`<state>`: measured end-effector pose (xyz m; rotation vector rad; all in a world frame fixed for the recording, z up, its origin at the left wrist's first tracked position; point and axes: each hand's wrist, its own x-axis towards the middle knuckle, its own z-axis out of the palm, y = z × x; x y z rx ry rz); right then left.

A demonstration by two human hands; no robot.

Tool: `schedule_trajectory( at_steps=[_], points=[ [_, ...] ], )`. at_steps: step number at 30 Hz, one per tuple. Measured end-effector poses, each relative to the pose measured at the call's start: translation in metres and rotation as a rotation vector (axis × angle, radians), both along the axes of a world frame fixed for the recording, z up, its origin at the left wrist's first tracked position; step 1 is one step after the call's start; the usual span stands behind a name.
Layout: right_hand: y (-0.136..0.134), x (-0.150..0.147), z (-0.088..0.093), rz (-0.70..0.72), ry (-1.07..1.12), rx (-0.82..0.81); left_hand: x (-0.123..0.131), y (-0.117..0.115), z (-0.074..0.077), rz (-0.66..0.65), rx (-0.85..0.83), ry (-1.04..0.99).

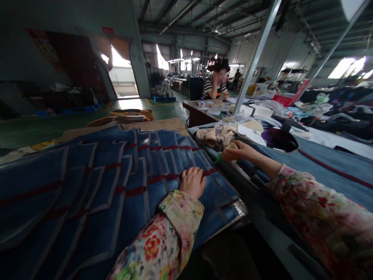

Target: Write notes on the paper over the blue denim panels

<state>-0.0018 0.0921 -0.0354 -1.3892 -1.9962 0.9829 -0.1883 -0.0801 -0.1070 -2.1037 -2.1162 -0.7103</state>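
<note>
A fanned stack of blue cut fabric pieces with dark red stripes and pale borders lies in front of me. My left hand rests knuckles up on the stack's right part, fingers curled against the cloth. My right hand reaches out past the stack's far right corner and is closed on a small green item, too small to name. Beyond it lies crumpled beige cloth. Both my sleeves are floral.
A blue fabric-covered table runs along the right, with dark cloth and white sheets piled behind. Slanted metal poles rise from it. A person in a striped top sits at a far desk. Green floor lies to the left.
</note>
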Motion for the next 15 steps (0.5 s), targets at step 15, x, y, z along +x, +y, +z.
schedule_trajectory(
  at_steps=[15],
  points=[
    [-0.014,0.02,0.002,0.107,-0.008,-0.012,-0.001,0.001,-0.005,0.007,0.042,0.04]
  ],
)
